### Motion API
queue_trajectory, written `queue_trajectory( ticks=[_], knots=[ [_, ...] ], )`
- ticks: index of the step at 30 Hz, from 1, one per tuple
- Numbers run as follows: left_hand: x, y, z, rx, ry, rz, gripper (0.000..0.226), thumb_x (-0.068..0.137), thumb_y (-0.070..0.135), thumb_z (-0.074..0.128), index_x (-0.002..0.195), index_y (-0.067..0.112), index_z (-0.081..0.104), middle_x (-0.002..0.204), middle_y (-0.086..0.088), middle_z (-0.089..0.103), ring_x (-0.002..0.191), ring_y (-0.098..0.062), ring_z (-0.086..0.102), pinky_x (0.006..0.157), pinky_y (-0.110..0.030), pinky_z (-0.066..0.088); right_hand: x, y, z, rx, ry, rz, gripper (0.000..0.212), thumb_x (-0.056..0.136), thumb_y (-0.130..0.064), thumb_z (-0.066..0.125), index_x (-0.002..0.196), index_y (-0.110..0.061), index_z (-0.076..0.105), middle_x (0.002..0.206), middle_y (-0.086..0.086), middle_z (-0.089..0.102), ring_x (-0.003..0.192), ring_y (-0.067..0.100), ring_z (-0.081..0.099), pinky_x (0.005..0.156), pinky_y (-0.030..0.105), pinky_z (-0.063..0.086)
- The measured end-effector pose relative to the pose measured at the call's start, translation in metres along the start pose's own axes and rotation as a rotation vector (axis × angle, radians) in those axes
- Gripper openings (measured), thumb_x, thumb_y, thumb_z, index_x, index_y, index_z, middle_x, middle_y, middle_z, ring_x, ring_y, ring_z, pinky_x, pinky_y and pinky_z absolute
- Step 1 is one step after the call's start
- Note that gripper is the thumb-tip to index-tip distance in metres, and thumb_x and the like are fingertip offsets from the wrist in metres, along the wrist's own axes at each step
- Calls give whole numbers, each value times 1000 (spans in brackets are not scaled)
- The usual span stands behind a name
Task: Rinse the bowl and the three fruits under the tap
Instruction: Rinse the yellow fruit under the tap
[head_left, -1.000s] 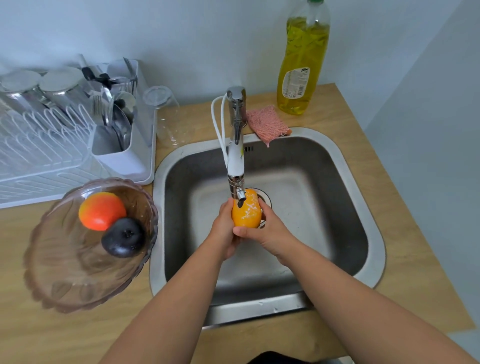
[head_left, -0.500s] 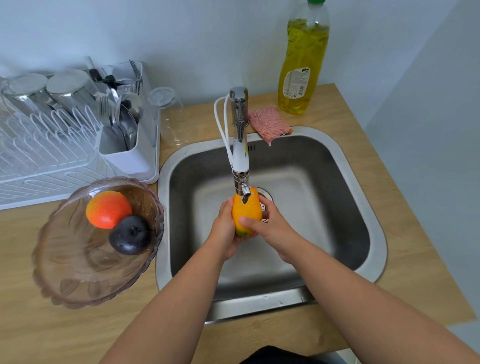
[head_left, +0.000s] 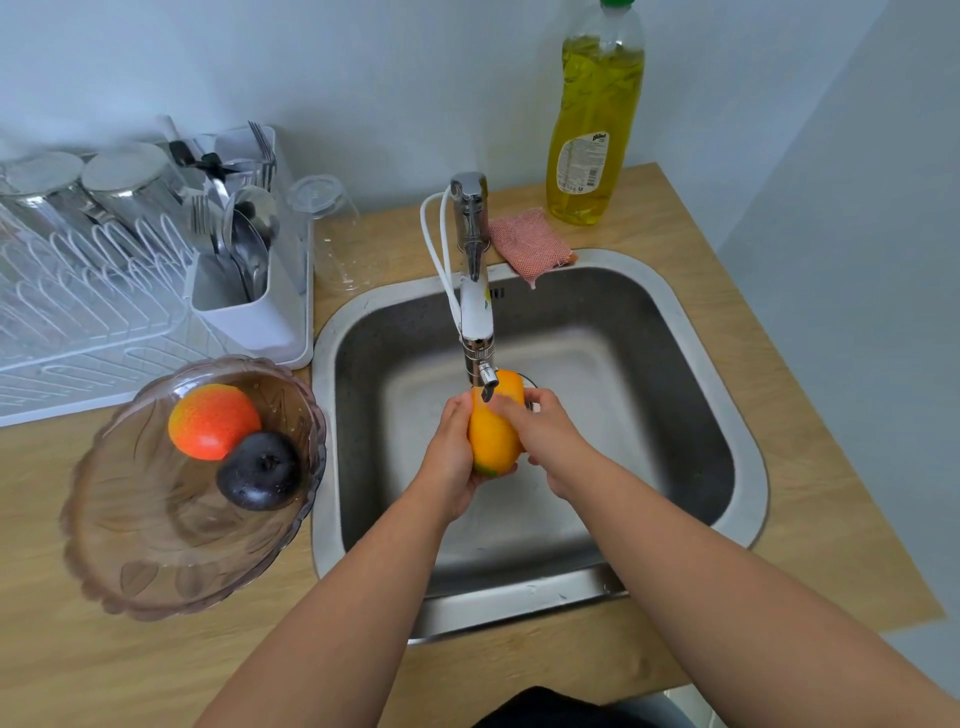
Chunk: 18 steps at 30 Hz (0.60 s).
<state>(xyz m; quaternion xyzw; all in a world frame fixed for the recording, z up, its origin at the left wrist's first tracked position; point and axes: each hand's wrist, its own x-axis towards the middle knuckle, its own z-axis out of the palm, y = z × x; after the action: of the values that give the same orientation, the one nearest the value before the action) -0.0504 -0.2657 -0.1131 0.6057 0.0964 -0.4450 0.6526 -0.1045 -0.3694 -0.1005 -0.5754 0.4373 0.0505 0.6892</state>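
Observation:
I hold a yellow-orange mango (head_left: 492, 431) upright just under the spout of the tap (head_left: 475, 291), over the steel sink (head_left: 691, 332). My left hand (head_left: 452, 462) cups its left side and bottom. My right hand (head_left: 540, 431) wraps its right side, with fingers across the top. A tinted clear glass bowl (head_left: 150, 540) stands on the wooden counter left of the sink. In it lie an orange-red fruit (head_left: 213, 421) and a dark purple plum (head_left: 260, 470), touching each other.
A white dish rack (head_left: 93, 312) with steel cups and cutlery stands at the back left. An upturned clear glass (head_left: 332, 234) is beside it. A pink scrub pad (head_left: 530, 241) and a yellow dish soap bottle (head_left: 595, 119) sit behind the sink.
The mango has been turned in my hands, from short and round in view to long and upright. My right fingers have slid over its top. The bowl and its fruits lie as before.

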Motion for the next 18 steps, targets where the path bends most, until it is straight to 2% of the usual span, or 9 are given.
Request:
queue_trajectory(
  ticks=[2, 4, 6, 9, 13, 16, 18],
  knots=[
    [-3, 0, 0, 18, 15, -5, 15, 99, 52, 41, 106, 43, 51, 122, -6, 54, 107, -34, 61, 66, -40, 60, 6, -9, 0, 12, 61, 111, 56, 88, -61, 49, 130, -25, 42, 120, 5, 51, 92, 21, 52, 69, 33, 43],
    [-4, 0, -2, 0, 45, -33, 19, 98, 54, 43, 111, 42, 50, 118, -4, 55, 105, -33, 62, 64, -39, 60, 8, -9, -3, 31, 54, 173, 57, 92, -62, 39, 133, -22, 44, 120, 7, 53, 89, 22, 55, 74, 36, 45],
    [-5, 1, -4, -9, 61, -43, 26, 97, 55, 43, 118, 40, 48, 119, -5, 56, 105, -33, 62, 65, -39, 60, 5, -3, -4, -53, -1, 116, 59, 91, -65, 40, 136, -26, 39, 122, 4, 51, 91, 21, 55, 78, 37, 44],
    [-5, 1, -5, 65, 33, 2, 18, 99, 54, 40, 108, 44, 53, 120, -2, 57, 108, -31, 62, 71, -42, 60, 5, 6, 3, -126, -51, 38, 74, 82, -65, 55, 141, -29, 30, 133, 1, 44, 104, 24, 48, 81, 39, 41],
    [-6, -2, -8, 161, 41, 28, 27, 100, 55, 38, 123, 43, 45, 126, -4, 52, 111, -30, 58, 80, -45, 60, 11, -9, 10, -51, 49, 197, 73, 83, -71, 44, 137, -22, 38, 124, 8, 49, 101, 29, 51, 82, 42, 47],
    [-8, -3, -9, 138, 45, 22, 31, 99, 55, 40, 126, 41, 42, 125, -4, 52, 107, -28, 59, 73, -40, 60, 10, -16, 6, -23, 43, 243, 64, 85, -73, 39, 127, -24, 39, 113, 7, 50, 92, 26, 54, 76, 39, 47],
    [-9, -2, -11, -26, 66, -42, 37, 98, 54, 43, 129, 35, 43, 123, -9, 55, 105, -33, 62, 67, -40, 60, 2, -9, 2, -135, -39, 112, 56, 86, -71, 40, 123, -30, 38, 110, 1, 52, 86, 18, 53, 71, 32, 45]
  ],
)
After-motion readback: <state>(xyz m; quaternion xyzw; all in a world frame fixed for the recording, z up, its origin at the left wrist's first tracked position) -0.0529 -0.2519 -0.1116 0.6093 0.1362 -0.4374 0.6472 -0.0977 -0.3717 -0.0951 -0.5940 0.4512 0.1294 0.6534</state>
